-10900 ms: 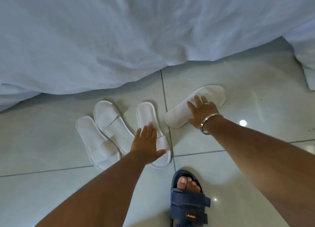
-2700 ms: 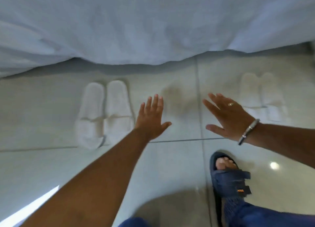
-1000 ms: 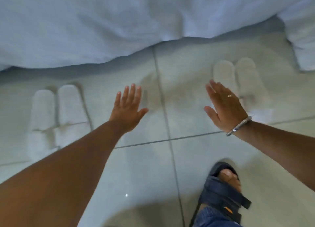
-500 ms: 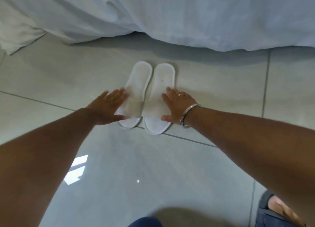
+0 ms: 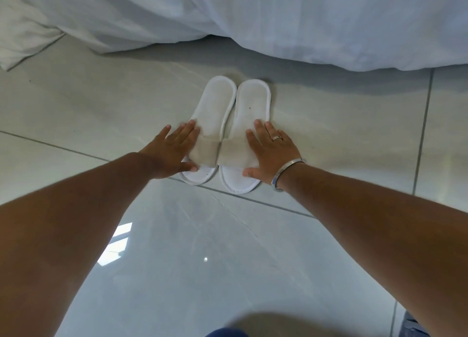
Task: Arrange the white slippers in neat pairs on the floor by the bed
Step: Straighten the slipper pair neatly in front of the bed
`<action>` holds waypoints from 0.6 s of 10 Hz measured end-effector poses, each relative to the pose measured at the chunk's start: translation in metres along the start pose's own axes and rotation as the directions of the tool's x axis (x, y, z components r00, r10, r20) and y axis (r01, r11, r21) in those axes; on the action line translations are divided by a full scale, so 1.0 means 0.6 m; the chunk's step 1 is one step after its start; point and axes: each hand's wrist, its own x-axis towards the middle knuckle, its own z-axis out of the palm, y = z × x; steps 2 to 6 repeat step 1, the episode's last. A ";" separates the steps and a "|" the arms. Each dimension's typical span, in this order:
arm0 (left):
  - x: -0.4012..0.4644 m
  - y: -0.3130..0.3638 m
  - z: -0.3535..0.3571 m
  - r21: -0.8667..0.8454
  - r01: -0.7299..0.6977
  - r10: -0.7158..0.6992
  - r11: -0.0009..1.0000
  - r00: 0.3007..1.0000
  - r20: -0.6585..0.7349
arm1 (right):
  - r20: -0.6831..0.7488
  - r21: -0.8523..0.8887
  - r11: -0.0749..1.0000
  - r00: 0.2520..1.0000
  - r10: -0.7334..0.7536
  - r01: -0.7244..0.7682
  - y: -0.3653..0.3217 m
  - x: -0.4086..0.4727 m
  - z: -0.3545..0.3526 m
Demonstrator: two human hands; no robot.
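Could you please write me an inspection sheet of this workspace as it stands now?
Surface: glossy pale grey tiled floor, grout lines visible, window glare reflected.
Job's things: left white cloth slipper and right white cloth slipper lie side by side, parallel, long edges touching or nearly so, one end toward the bed. No other pair in view.
Clutter: nothing seen.
Grippers: left hand flat against the left slipper's outer edge; right hand, wearing a ring and a silver metal bangle, flat on the right slipper's strap. Fingers of both extended, not gripping.
Cables: nothing seen.
Surroundings: white crumpled bed sheet hanging to the floor behind the slippers.
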 end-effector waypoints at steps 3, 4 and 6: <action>-0.003 0.000 -0.009 0.031 0.033 -0.033 0.999 0.999 0.020 | -0.019 -0.018 1.000 1.000 0.012 -0.013 0.006 -0.013 -0.013; -0.003 0.000 -0.009 0.031 0.033 -0.033 0.999 0.999 0.020 | -0.019 -0.018 1.000 1.000 0.012 -0.013 0.006 -0.013 -0.013; -0.003 0.000 -0.009 0.031 0.033 -0.033 0.999 0.999 0.020 | -0.019 -0.018 1.000 1.000 0.012 -0.013 0.006 -0.013 -0.013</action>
